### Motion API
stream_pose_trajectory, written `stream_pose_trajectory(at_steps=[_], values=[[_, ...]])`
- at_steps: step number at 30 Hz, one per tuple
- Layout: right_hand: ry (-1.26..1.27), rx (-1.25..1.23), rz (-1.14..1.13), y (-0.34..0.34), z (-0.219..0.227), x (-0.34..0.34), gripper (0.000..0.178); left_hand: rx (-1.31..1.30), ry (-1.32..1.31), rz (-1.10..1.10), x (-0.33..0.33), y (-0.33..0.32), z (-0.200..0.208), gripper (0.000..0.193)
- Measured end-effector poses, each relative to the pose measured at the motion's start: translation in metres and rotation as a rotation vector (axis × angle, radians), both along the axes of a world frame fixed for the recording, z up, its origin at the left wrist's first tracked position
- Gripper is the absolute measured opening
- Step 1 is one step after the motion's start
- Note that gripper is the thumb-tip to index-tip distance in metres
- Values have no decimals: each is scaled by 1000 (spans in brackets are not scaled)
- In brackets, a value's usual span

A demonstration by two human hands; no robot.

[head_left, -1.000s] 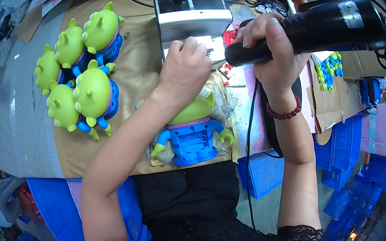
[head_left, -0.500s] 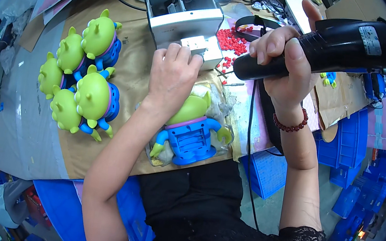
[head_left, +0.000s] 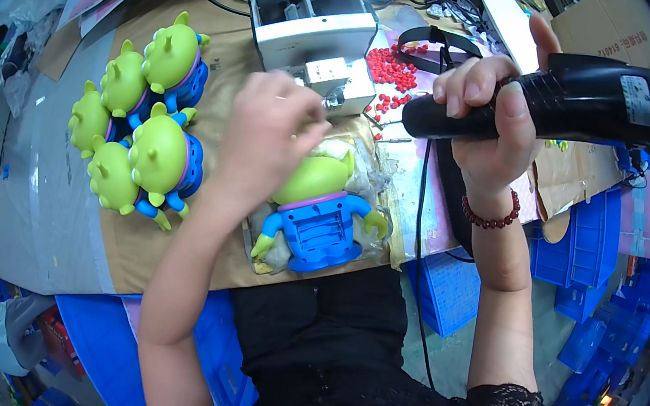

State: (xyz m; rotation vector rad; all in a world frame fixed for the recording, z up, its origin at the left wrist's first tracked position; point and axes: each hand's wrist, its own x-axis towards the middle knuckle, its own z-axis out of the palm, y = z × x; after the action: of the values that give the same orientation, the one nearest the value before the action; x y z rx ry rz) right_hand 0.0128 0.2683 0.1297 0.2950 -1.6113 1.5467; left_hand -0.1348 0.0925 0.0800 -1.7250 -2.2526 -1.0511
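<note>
My left hand [head_left: 268, 134] is lifted over the brown paper, just left of the grey-and-white screw feeder machine [head_left: 309, 45]. Its fingers are curled and pinched, a little blurred; anything between them is too small to make out. My right hand [head_left: 501, 115] is wrapped around a black electric screwdriver [head_left: 593, 103], held level above the right part of the bench, its front end toward the machine. Below my left hand, a toy figure [head_left: 322, 234] with a green head and blue body lies in a padded holder [head_left: 375, 242], its recessed blue back facing up. Neither hand touches it.
Several similar green-headed toys [head_left: 159, 150] stand grouped at the left. Small red parts [head_left: 392, 70] lie scattered right of the machine. A black cable [head_left: 422, 216] hangs over the bench edge. Blue crates [head_left: 579, 236] stand at the right. A person [head_left: 8, 330] is at the lower left.
My left hand has drawn back from the front of the machine, to the left and toward me. My right hand has shifted slightly right and nearer with the electric screwdriver.
</note>
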Motion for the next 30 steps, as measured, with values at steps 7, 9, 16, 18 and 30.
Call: stream_pose_trajectory(at_steps=[7,9,16,18,30], values=[[27,59,-64,-16,-5,-64,57,375,-1184,132,-6,-64,-35,12],[-55,181,-44,-4,-8,-77,28,377,-1209,144,-4,-78,-48,18],[-248,42,-92,-12,-14,-105,8,375,-1025,241,9,-76,-69,30],[-324,11,-96,-13,-15,-105,9,312,-917,278,11,-74,-66,30],[-121,153,-58,-16,5,-91,17,237,-707,248,14,-69,-57,17]])
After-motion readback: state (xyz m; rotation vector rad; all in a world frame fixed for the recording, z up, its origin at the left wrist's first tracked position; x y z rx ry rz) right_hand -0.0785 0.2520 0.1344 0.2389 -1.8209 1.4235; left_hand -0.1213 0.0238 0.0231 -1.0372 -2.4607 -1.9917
